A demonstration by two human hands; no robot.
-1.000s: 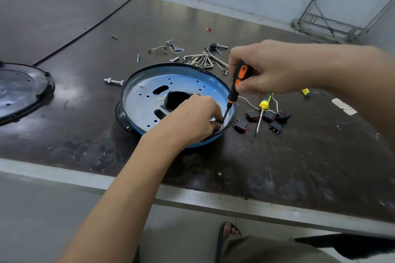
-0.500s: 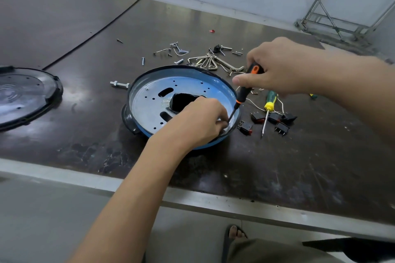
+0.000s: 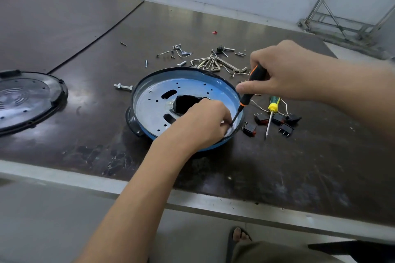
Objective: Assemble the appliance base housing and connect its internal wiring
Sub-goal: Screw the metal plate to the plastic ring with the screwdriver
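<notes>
On the dark counter point(image 3: 277, 166), the blue base housing point(image 3: 154, 111) lies flat. The left hand point(image 3: 203, 128) rests inside its near-right rim, fingers point(image 3: 221, 116) curled; I cannot tell round what. The right hand point(image 3: 284, 74) grips a screwdriver point(image 3: 246, 98), tip meeting those fingers.

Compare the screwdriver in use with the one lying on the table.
The orange-and-black screwdriver is gripped by the right hand, tilted, tip down inside the blue housing. The yellow-and-green screwdriver lies flat on the table, untouched, beside the black switches. Both have slim metal shafts.
</notes>
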